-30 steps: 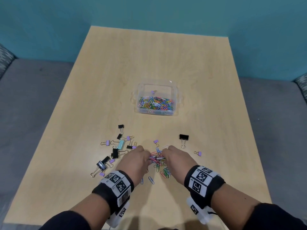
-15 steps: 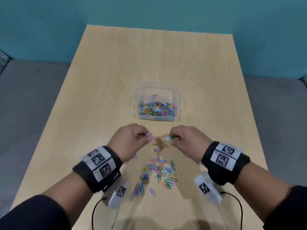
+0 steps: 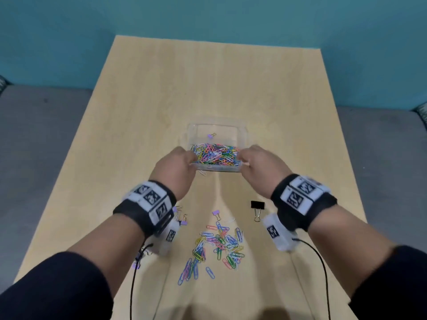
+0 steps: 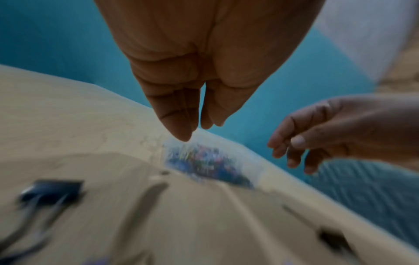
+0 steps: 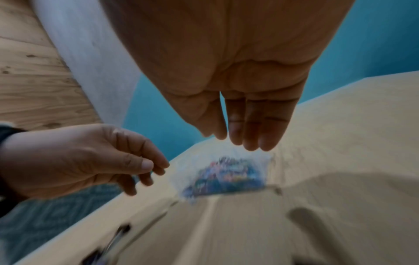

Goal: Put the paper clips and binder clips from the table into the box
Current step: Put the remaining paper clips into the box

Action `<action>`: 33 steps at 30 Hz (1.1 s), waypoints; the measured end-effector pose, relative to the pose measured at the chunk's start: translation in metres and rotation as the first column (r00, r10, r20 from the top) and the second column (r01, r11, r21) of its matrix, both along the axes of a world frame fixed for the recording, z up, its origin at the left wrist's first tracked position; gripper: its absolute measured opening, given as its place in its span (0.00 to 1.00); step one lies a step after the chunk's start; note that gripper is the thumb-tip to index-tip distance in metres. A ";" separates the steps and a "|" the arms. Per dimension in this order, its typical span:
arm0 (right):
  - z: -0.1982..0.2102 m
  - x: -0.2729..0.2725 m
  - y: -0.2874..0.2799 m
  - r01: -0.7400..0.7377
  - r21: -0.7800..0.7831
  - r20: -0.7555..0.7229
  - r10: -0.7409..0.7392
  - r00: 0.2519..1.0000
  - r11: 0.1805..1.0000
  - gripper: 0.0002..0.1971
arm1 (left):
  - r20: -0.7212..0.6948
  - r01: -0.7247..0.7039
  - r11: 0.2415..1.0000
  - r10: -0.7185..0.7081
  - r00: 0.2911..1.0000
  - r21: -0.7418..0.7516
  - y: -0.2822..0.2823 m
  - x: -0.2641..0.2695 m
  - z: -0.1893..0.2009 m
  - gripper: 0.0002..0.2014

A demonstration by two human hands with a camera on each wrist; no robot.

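Note:
The clear plastic box (image 3: 243, 137) stands mid-table, holding a heap of coloured paper clips (image 3: 216, 154) and one small purple binder clip (image 3: 210, 135). My left hand (image 3: 190, 155) hovers over its near left corner and my right hand (image 3: 242, 155) over its near right corner. In the blurred wrist views the left hand (image 4: 195, 129) and right hand (image 5: 226, 138) point loose fingers down at the box (image 4: 208, 161), with nothing seen between them. A pile of loose paper clips (image 3: 219, 243) lies nearer me, beside a black binder clip (image 3: 257, 207) and a purple binder clip (image 3: 216, 213).
More small binder clips (image 3: 182, 219) lie partly hidden under my left wrist. A white paper clip (image 3: 202, 172) lies by the box's near left corner. Camera cables (image 3: 323, 269) trail from both wrists. The wooden table (image 3: 277, 100) ends at a teal wall, with grey cushions on both sides.
Both hands rose from the loose pile with pinched clips and moved forward to the box. They now hover at its near corners and no clips show in the fingers.

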State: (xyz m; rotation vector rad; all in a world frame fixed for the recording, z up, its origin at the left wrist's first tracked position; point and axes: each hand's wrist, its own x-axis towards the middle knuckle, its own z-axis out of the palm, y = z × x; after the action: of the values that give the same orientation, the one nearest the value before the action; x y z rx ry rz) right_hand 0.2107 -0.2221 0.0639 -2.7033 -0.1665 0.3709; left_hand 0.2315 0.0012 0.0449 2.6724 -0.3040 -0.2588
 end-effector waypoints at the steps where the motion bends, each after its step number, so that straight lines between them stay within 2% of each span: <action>1: -0.005 -0.017 -0.001 -0.026 -0.008 -0.012 0.025 1.000 1.000 0.11 | 0.012 0.080 0.996 -0.081 0.997 0.039 0.001 -0.012 -0.007 0.10; 3: -0.015 -0.051 0.001 -0.100 -0.039 -0.052 0.098 0.994 0.994 0.11 | -0.019 0.260 0.959 -0.259 0.966 0.111 -0.003 -0.032 -0.024 0.12; 5: -0.022 -0.082 0.006 -0.171 -0.075 -0.090 0.164 0.982 0.982 0.11 | -0.073 0.334 0.927 -0.326 0.943 0.173 -0.010 -0.041 -0.038 0.16; 10: -0.031 -0.137 0.017 -0.202 -0.081 -0.112 0.192 0.975 0.976 0.13 | -0.093 0.327 0.893 -0.314 0.945 0.310 -0.016 -0.040 -0.053 0.24; 13: -0.035 -0.158 0.016 -0.214 -0.087 -0.105 0.205 0.973 0.973 0.22 | -0.081 0.369 0.853 -0.366 0.927 0.368 -0.011 -0.050 -0.053 0.24; 16: -0.040 -0.175 0.016 -0.299 -0.146 -0.121 0.283 0.951 0.943 0.31 | -0.037 0.398 0.837 -0.416 0.909 0.376 -0.003 -0.073 -0.048 0.20; 20: -0.044 -0.190 0.019 -0.350 -0.155 -0.125 0.333 0.935 0.924 0.28 | -0.027 0.416 0.846 -0.432 0.901 0.333 0.010 -0.120 -0.043 0.18; 22: -0.046 -0.194 0.016 -0.322 -0.116 -0.106 0.310 0.945 0.940 0.27 | -0.001 0.400 0.871 -0.417 0.909 0.285 0.017 -0.144 -0.041 0.20; 26: -0.039 -0.197 0.011 -0.137 -0.106 -0.167 0.118 0.979 0.985 0.29 | 0.037 0.281 0.943 -0.292 0.956 0.180 0.026 -0.185 -0.031 0.21; 30: -0.041 -0.198 0.025 -0.067 -0.083 -0.233 0.046 0.971 0.994 0.36 | -0.106 0.176 0.973 -0.161 0.981 0.147 0.027 -0.214 -0.030 0.38; 33: -0.049 -0.191 0.042 -0.088 -0.077 -0.210 0.070 0.975 0.993 0.37 | -0.170 0.135 0.980 -0.110 0.979 0.145 0.019 -0.213 -0.037 0.42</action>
State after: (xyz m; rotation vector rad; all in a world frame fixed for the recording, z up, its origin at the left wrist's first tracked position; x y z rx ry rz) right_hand 0.0194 -0.1805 0.0151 -2.7254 -0.2028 0.6943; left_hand 0.0188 0.0205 0.0079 2.7672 -0.4143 -0.5555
